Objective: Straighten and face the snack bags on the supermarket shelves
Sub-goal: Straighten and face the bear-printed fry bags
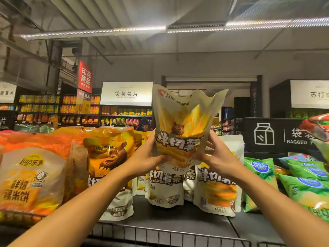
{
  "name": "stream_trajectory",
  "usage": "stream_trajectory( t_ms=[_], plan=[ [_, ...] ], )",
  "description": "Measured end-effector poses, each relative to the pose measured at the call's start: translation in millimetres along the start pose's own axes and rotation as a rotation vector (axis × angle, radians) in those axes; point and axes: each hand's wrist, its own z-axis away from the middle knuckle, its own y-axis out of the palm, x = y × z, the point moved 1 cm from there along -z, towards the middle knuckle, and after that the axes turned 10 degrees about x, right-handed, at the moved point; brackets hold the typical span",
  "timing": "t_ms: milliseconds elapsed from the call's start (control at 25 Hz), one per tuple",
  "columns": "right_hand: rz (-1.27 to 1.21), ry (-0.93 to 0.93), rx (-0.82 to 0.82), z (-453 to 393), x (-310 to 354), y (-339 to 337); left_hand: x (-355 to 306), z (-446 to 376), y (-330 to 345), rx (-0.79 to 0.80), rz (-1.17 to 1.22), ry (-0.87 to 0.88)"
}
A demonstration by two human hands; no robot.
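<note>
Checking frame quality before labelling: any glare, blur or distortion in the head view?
Head view: ceiling light strips blown out and bowed by wide-angle distortion; warm cast overall; held bag fairly sharp, some sheen; bag at the right edge smeared; far shelves soft.

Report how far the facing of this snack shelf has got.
Done: several white fry bags stand upright on the shelf, labels forward. In hand: the left hand and right hand hold a crumpled fresh-cut fries bag above the row. Left: placing it, and the bear-print bag leaning at left; the green Copico bags lie slanted.
</note>
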Motion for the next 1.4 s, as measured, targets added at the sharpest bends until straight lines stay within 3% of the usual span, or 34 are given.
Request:
stream_trajectory(
  t_ms=[280, 480, 640, 920, 1160, 1280, 1400],
  plan=[
    [-0.074, 0.001, -0.084, 12, 20, 13, -14, 21, -3, -0.005, 0.097, -0.048],
    [-0.378, 0.168, -0.107, 30, 30, 32, -22, 35, 14, -0.011, 0.299, -0.131],
    [-0.464, 0.287, -0.121, 41, 32, 40, -30, 45, 24, -0.002, 0.335, -0.224],
    [-0.55, 0.351, -0.051, 65, 35, 32, -47, 54, 45, -0.004, 0.316, -0.274],
    [-0.628, 0.548, 0.089, 94, 45, -2, -83, 46, 64, 0.028, 0.378, -0.561],
    [-0.635, 0.535, 0.085, 104, 54, -15, -103, 45, 71, 0.004, 0.35, -0.56],
    [-0.614, 0.494, 0.051, 120, 57, -21, -117, 52, 81, 0.079, 0.317, -0.503]
  ],
)
